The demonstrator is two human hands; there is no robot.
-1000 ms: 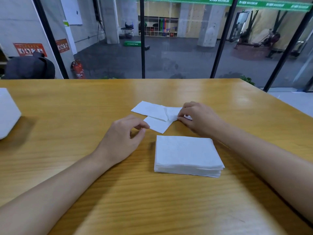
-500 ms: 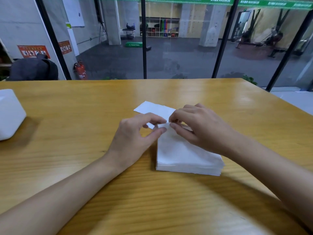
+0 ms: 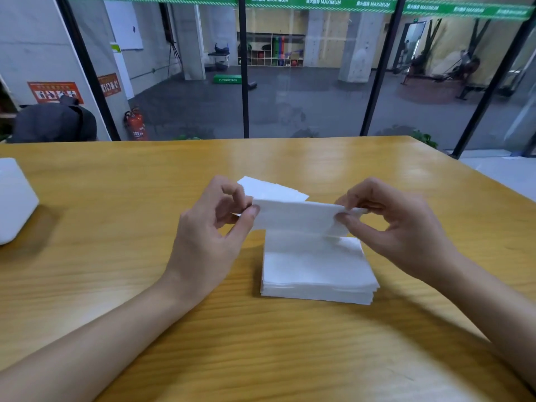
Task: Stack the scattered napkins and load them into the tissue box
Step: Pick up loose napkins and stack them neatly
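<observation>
A stack of white napkins (image 3: 316, 271) lies on the wooden table (image 3: 116, 256) in front of me. Just above its far edge I hold one white napkin (image 3: 295, 217) stretched out between both hands. My left hand (image 3: 208, 239) pinches its left end between thumb and fingers. My right hand (image 3: 397, 227) pinches its right end. Another loose napkin (image 3: 272, 190) lies flat on the table behind the held one. A corner of the white tissue box (image 3: 14, 201) shows at the left edge of the view.
The table's far edge runs along a glass wall with black posts (image 3: 243, 68). Its right corner (image 3: 414, 140) falls away to the floor. Bare wood lies between the tissue box and the stack.
Both hands lifted one napkin off the table and spread apart, stretching it out above the stack's far edge. Earlier the fingers met close together over the loose napkins.
</observation>
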